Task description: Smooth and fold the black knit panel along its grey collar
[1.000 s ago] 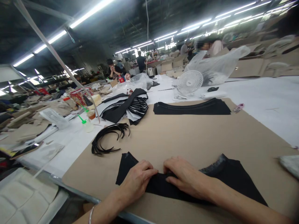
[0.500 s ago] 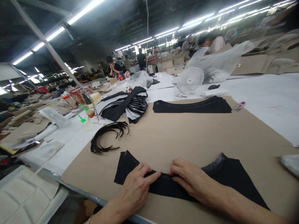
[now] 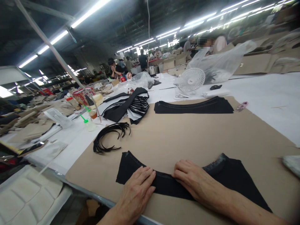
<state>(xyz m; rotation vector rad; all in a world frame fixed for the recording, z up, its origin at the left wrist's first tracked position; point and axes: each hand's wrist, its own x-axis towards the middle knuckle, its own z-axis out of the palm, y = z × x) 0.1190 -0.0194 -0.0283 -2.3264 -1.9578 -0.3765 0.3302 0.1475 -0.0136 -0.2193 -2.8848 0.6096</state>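
Note:
A curved black fabric piece (image 3: pixel 225 179) lies at the near edge of a brown cardboard sheet (image 3: pixel 187 137). My left hand (image 3: pixel 137 187) lies flat on its left part, fingers stretched out. My right hand (image 3: pixel 195 181) rests on its middle, fingers bent down and pressing on the inner curved edge. Neither hand holds anything off the table.
Black curved strips (image 3: pixel 109 140) lie left of the fabric. A stack of black pieces (image 3: pixel 194 107) and a striped black pile (image 3: pixel 128 107) sit farther back. A white fan (image 3: pixel 191 81), green-capped bottles (image 3: pixel 87 123), plastic bags and other workers fill the background.
My left hand has flattened and slid a little back toward me along the fabric. My right hand has shifted slightly right along the curved edge.

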